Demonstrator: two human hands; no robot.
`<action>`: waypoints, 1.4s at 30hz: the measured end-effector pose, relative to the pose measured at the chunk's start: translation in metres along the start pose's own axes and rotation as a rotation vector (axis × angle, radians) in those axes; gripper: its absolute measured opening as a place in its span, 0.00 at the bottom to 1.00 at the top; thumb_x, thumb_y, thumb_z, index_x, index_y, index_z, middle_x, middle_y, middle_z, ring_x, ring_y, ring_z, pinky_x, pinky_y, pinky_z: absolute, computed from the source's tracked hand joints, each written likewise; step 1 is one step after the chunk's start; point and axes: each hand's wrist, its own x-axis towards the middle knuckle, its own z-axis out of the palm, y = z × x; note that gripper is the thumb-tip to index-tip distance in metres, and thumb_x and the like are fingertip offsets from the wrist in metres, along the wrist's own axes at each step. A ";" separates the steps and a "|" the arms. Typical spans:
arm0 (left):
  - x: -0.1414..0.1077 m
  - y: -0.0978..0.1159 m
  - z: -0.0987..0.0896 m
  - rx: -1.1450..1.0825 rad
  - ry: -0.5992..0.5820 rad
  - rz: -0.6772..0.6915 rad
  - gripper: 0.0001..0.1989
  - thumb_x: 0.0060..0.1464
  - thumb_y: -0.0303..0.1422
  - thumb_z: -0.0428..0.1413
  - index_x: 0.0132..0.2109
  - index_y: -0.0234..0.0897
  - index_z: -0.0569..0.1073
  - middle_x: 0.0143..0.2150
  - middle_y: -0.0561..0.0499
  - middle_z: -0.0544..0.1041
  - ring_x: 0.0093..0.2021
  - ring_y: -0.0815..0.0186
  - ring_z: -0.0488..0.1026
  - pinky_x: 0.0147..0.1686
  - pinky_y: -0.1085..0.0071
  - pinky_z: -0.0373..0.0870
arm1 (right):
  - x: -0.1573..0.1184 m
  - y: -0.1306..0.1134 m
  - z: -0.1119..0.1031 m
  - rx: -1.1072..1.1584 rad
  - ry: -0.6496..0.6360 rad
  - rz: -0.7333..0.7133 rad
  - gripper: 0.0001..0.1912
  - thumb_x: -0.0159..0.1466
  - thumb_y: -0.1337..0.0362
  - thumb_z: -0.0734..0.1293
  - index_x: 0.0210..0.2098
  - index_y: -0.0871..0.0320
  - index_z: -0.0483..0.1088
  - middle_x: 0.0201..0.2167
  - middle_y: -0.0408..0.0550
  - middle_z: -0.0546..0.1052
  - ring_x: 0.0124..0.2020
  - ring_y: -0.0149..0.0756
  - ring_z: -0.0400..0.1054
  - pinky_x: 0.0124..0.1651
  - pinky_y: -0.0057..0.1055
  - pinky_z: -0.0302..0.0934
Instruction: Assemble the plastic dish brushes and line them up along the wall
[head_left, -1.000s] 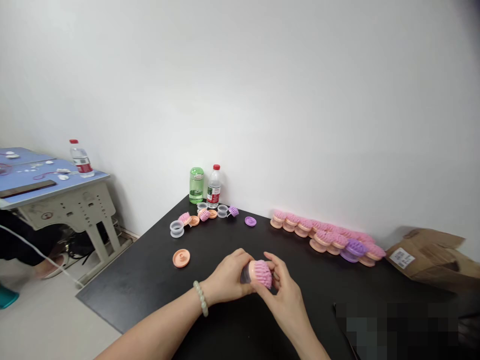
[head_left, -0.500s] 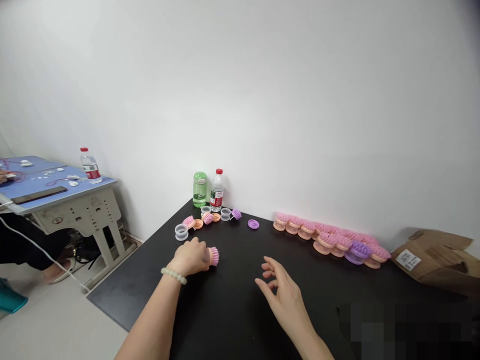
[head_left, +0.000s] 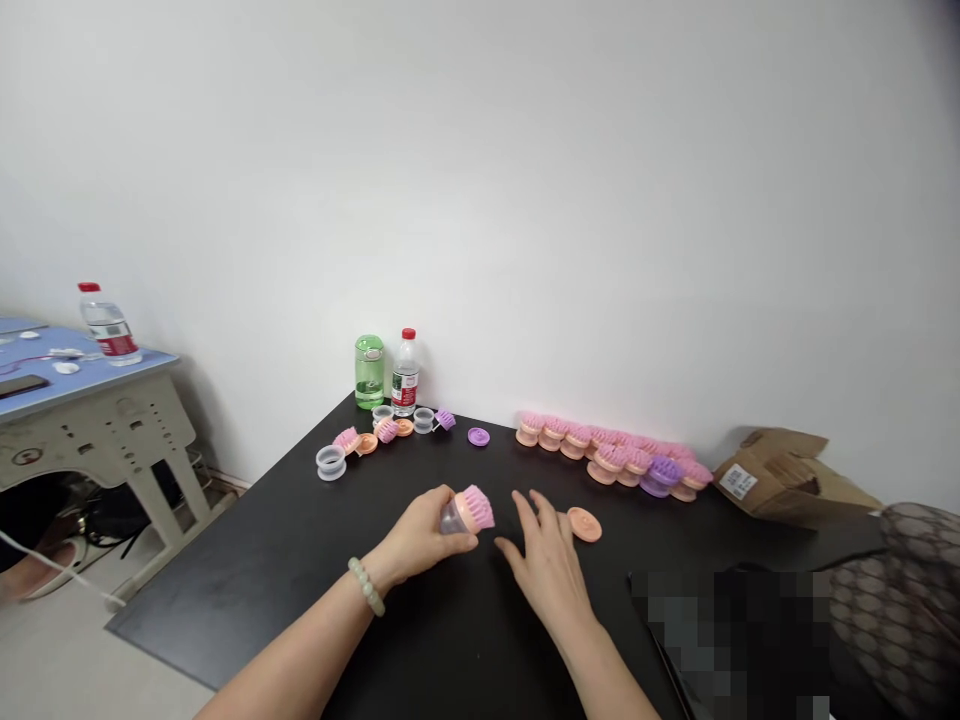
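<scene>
My left hand (head_left: 424,538) is closed around a brush piece (head_left: 474,509) with pink bristles, a peach collar and a clear body, its bristles tilted to the right. My right hand (head_left: 545,555) is open just right of it, fingers apart and not touching the brush piece. An orange-peach disc (head_left: 584,525) lies on the black table (head_left: 480,640) beside the right fingers. Farther back at the left are a clear ring (head_left: 331,463), small pink brush heads (head_left: 386,430), a purple brush head (head_left: 445,420) and a purple disc (head_left: 478,437).
Several assembled pink brushes (head_left: 577,441) and a purple one (head_left: 661,477) line the wall. A brown paper bag (head_left: 780,478) stands at the right. A green bottle (head_left: 369,372) and a water bottle (head_left: 405,373) are at the back. A blue desk (head_left: 154,362) is at the far left.
My left hand has lifted the pink brush piece and moved right, toward my right hand. The orange-peach disc now shows beside my right hand. The view has shifted to the right.
</scene>
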 end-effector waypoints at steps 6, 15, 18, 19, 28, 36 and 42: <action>-0.001 0.005 0.001 -0.180 0.039 -0.014 0.16 0.49 0.41 0.61 0.40 0.37 0.69 0.34 0.54 0.70 0.35 0.64 0.66 0.34 0.71 0.59 | 0.021 0.052 -0.002 -0.247 0.067 0.252 0.29 0.66 0.50 0.61 0.57 0.65 0.70 0.62 0.74 0.64 0.66 0.74 0.49 0.55 0.72 0.49; 0.001 0.000 0.003 -0.596 0.025 -0.047 0.21 0.46 0.45 0.66 0.41 0.36 0.70 0.37 0.51 0.70 0.37 0.64 0.67 0.37 0.68 0.66 | 0.006 0.014 -0.008 -0.157 -0.111 0.010 0.22 0.59 0.77 0.60 0.49 0.59 0.76 0.44 0.58 0.77 0.44 0.48 0.71 0.46 0.38 0.69; 0.001 -0.001 0.004 -0.805 0.011 -0.079 0.22 0.47 0.45 0.66 0.43 0.36 0.73 0.40 0.49 0.71 0.41 0.64 0.67 0.40 0.68 0.64 | -0.001 -0.001 -0.014 -0.100 -0.142 -0.052 0.22 0.56 0.79 0.60 0.43 0.57 0.78 0.36 0.55 0.76 0.38 0.47 0.71 0.41 0.37 0.70; 0.002 -0.002 0.004 -0.876 0.011 -0.085 0.22 0.47 0.46 0.66 0.43 0.36 0.73 0.40 0.49 0.71 0.40 0.64 0.67 0.40 0.68 0.63 | -0.001 -0.003 -0.016 -0.065 -0.142 -0.059 0.21 0.55 0.79 0.61 0.41 0.57 0.79 0.36 0.55 0.75 0.39 0.47 0.71 0.42 0.37 0.70; -0.003 0.008 0.000 -1.017 -0.040 0.049 0.22 0.42 0.41 0.69 0.42 0.33 0.77 0.37 0.48 0.73 0.39 0.63 0.67 0.40 0.68 0.59 | 0.011 -0.004 -0.033 0.818 -0.057 0.307 0.11 0.54 0.59 0.70 0.37 0.55 0.74 0.33 0.47 0.77 0.32 0.41 0.76 0.38 0.38 0.73; -0.003 0.007 0.004 -1.119 0.004 0.025 0.28 0.34 0.32 0.74 0.43 0.38 0.73 0.36 0.53 0.72 0.37 0.67 0.68 0.40 0.70 0.62 | 0.010 -0.025 -0.045 1.284 -0.138 0.417 0.20 0.52 0.50 0.77 0.33 0.58 0.73 0.41 0.54 0.81 0.42 0.48 0.77 0.50 0.48 0.71; -0.004 0.008 0.006 -1.085 -0.026 0.023 0.30 0.31 0.33 0.75 0.41 0.37 0.70 0.34 0.55 0.71 0.33 0.71 0.66 0.33 0.74 0.62 | 0.006 -0.036 -0.047 1.355 -0.023 0.349 0.17 0.55 0.51 0.76 0.30 0.57 0.71 0.41 0.53 0.81 0.46 0.48 0.76 0.56 0.49 0.68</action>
